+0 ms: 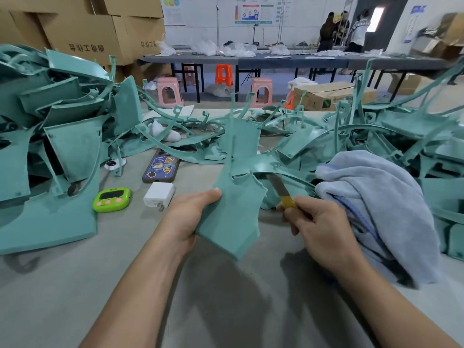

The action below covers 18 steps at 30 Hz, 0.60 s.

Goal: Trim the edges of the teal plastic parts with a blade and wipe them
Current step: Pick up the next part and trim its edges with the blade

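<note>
Left hand [187, 214] grips a teal plastic part [233, 219] at its near left edge, thumb laid across the top face, remaining fingers hidden beneath; part held tilted above the grey table [125, 285], centre of view. Right hand [319, 227] curls around a blade [277, 185] with a yellow wrapped handle, metal tip pointing away from the person and lying just beside the part's right edge; whether steel actually touches plastic is hard to tell from this angle. A pale blue towel [376, 204] lies heaped just right of the right hand, draped partly over other parts. Large pile of teal parts [57, 136] stacked at left; a second pile [401, 136] at right; loose curved strips scattered between them at the far edge of the table. On the table left of the held part: green timer [112, 199], white charger plug [159, 195], phone in a patterned case [160, 168]. Beyond the table, pink stools [167, 92], an orange stool [223, 74], cardboard boxes [82, 28], and people [344, 31] standing at a long dark table far back.
</note>
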{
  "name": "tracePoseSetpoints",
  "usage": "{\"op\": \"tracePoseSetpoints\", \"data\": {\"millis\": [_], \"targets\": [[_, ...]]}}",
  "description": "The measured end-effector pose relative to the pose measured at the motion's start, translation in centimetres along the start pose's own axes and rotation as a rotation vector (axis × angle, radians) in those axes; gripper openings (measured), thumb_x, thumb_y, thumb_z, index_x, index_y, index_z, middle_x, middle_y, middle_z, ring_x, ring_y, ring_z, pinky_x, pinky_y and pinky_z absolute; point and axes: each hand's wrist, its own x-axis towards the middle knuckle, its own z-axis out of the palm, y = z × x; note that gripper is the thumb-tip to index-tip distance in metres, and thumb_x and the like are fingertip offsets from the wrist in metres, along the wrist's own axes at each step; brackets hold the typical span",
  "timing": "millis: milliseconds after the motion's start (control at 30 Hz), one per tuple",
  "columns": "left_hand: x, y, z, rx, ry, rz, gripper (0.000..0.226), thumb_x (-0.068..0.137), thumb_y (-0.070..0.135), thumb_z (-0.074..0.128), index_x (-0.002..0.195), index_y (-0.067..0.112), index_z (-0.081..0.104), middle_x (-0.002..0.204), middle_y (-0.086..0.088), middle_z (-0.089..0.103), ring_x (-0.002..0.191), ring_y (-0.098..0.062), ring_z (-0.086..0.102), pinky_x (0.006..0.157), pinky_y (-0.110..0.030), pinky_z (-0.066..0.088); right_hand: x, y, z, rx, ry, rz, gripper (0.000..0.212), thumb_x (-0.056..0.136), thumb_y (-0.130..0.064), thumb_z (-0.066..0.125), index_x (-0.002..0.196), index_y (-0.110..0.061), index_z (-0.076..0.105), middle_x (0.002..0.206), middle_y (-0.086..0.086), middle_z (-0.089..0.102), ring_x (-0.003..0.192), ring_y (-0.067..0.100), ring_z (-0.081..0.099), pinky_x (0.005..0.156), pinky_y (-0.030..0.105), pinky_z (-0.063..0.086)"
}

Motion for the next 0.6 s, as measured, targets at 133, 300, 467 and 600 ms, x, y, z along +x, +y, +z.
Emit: {"op": "tracePoseSetpoints", "data": {"millis": [133, 300, 467, 600], "targets": [[-0.3, 0.2, -0.2, -0.066, 0.004, -0.014, 0.026, 0.089, 0.014, 0.072, 0.064, 0.013, 0.081, 0.088, -0.017, 0.078, 0.073, -0.028, 0.076, 0.072, -0.04, 0.063, -1.0, -1.0, 0.5, -0.004, -0.286, -0.077, 0.035, 0.093, -0.006, 0.068, 0.084, -0.039, 0.077, 0.071, -0.018, 0.07, 0.061, -0.001, 0.06, 0.058, 0.008, 0.042], [-0.5, 0.4, -0.5, 0.017, -0.034, -0.02, 0.023, 0.089, 0.014, 0.072, 0.069, 0.011, 0.082, 0.088, -0.017, 0.078, 0.071, -0.025, 0.077, 0.055, -0.03, 0.059, 0.0, 0.1, 0.7, -0.041, -0.064, 0.028, 0.02, 0.095, -0.014, 0.064, 0.078, -0.021, 0.071, 0.063, 0.004, 0.064, 0.051, 0.01, 0.051, 0.054, 0.037, 0.044], [-0.4, 0.3, -0.3, 0.031, -0.01, -0.005, 0.025, 0.09, 0.014, 0.072, 0.066, 0.011, 0.082, 0.084, -0.017, 0.078, 0.066, -0.025, 0.076, 0.052, -0.029, 0.058, -0.2, -0.3, -0.1, 0.087, -0.258, -0.088, 0.013, 0.092, -0.015, 0.064, 0.085, -0.02, 0.073, 0.064, -0.004, 0.06, 0.055, 0.003, 0.043, 0.053, 0.021, 0.035], [-0.2, 0.3, -0.5, 0.04, 0.004, -0.011, 0.019, 0.089, 0.015, 0.073, 0.073, 0.009, 0.082, 0.089, -0.018, 0.078, 0.072, -0.028, 0.077, 0.057, -0.032, 0.06, 0.0, 0.6, 0.8, -0.101, -0.139, -0.023, 0.017, 0.092, -0.021, 0.063, 0.075, -0.02, 0.065, 0.059, -0.003, 0.056, 0.052, 0.002, 0.041, 0.051, 0.022, 0.034]]}}
